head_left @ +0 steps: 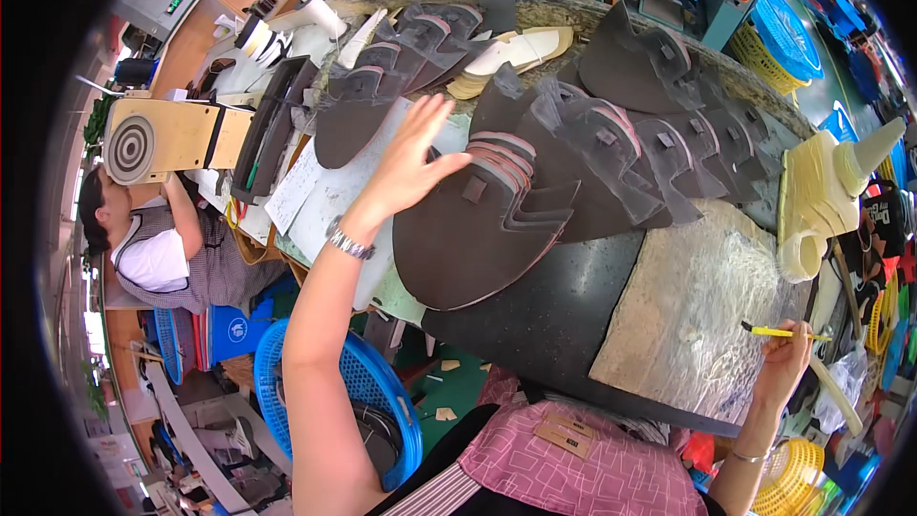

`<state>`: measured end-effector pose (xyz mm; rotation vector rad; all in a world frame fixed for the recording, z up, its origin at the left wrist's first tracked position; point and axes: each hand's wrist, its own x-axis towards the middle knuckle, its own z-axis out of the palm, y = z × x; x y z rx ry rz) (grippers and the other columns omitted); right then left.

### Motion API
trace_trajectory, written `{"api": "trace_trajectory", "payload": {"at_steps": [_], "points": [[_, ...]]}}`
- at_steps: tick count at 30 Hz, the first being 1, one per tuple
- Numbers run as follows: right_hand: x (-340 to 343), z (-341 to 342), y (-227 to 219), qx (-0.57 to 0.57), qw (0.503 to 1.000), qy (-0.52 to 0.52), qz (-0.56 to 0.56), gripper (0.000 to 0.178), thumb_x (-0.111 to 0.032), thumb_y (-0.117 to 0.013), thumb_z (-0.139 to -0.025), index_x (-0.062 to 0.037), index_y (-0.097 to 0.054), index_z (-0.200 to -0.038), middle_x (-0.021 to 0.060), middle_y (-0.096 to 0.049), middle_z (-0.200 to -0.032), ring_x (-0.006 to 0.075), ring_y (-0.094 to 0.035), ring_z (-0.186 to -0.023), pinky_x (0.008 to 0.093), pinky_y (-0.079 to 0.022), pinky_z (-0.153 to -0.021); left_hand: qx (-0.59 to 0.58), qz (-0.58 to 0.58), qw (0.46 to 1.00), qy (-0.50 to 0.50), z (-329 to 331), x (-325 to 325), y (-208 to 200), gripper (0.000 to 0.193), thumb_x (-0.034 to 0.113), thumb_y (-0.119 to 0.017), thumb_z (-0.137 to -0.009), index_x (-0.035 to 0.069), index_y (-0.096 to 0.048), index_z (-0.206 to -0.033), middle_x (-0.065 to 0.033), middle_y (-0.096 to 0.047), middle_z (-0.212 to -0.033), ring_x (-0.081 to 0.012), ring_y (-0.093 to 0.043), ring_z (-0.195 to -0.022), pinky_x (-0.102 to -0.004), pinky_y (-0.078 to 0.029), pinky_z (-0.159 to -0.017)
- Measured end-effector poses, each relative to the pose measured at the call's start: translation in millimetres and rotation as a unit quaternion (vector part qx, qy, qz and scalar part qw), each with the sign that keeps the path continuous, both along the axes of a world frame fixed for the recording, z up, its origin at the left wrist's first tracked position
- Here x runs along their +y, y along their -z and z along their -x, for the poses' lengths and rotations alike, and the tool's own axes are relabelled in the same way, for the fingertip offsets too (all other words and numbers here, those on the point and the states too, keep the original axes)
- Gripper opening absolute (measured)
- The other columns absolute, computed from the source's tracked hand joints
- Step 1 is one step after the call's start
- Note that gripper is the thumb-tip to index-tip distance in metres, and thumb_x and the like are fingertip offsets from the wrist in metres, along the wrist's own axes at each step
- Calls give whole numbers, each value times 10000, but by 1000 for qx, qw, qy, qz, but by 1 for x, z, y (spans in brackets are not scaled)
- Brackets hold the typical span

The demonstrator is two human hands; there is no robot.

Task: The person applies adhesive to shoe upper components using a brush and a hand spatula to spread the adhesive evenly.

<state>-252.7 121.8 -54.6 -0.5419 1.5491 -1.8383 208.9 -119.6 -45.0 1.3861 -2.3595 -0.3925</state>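
Observation:
My left hand point(411, 158) is open, fingers stretched, at the upper left edge of a stack of dark brown shoe-upper pieces point(468, 258). Its thumb points toward the pink-edged curves of that stack; whether it touches them I cannot tell. More overlapping dark pieces point(611, 139) fan out to the right, several with small dark squares on them. At the right my right hand point(786, 363) is closed around a thin yellow brush point(767, 331) with a dark tip. The brush is above the right edge of a worn, glue-crusted board point(702, 311).
A glue-coated cream container point(820, 196) stands at the table's right end. Cream pieces point(516, 55) lie at the back. Below the table's left side is a blue basket point(406, 411). Another person point(177, 248) sits at a machine point(172, 139) on the left.

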Motion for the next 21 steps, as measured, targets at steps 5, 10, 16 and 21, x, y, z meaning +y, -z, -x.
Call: {"api": "trace_trajectory", "payload": {"at_steps": [5, 10, 16, 21], "points": [[5, 0, -6, 14, 1000, -23, 1, 135, -221, -517, -884, -92, -478, -882, 32, -528, -777, 68, -445, -579, 196, -361, -494, 6, -222, 973, 59, 22, -21, 6, 836, 519, -682, -655, -42, -411, -1212, -308, -197, -1374, -391, -70, -1327, -424, -133, -1069], [21, 12, -4, 95, 995, -19, -16, 132, -188, -535, -864, -78, -462, -866, 40, -528, -784, 82, -462, -592, 208, -378, -506, 104, -74, 990, -55, 48, 31, 0, 622, 253, -770, -622, 40, -436, -1102, -178, -599, -983, -316, -590, -933, -361, -457, -788], [11, 15, -19, 106, 994, -15, 6, 141, -168, -548, -837, -56, -470, -872, 65, -537, -792, 98, -469, -610, 224, -403, -539, 9, 70, 985, 155, 74, 70, -58, 565, 82, -786, -540, 43, -472, -1009, -123, -575, -955, -307, -565, -921, -375, -444, -808], [29, 19, -20, 190, 982, -9, 4, 153, -147, -564, -817, -38, -460, -842, 84, -519, -815, 115, -467, -636, 228, -407, -547, -16, 131, 967, 218, 77, 65, -21, 533, 109, -774, -541, 66, -469, -977, -129, -483, -1128, -336, -451, -1077, -435, -366, -904]]}}
